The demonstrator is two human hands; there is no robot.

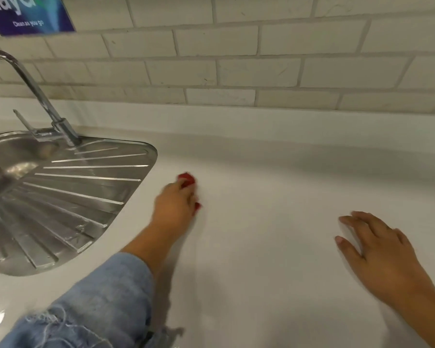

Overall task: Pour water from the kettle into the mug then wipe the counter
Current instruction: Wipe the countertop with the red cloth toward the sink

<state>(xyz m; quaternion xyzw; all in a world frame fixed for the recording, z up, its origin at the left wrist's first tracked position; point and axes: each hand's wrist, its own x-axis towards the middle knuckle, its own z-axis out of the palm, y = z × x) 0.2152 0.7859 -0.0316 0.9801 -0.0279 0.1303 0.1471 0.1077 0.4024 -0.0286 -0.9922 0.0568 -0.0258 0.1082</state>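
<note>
Pressed a bunched red cloth (186, 180), mostly hidden under curled fingers of left hand (175, 205), onto smooth white counter (261, 172) beside ribbed steel drainer (73, 187); long axis unclear. Rested right hand (379, 252) flat, fingers spread.

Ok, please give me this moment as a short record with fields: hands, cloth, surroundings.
left hand: grips red cloth against counter
right hand: open, fingers spread, at counter surface; contact unclear
sink: steel drainboard left of cloth, tap behind it
wall: pale tiled, blue sign top left
kettle, mug: not in view
</note>
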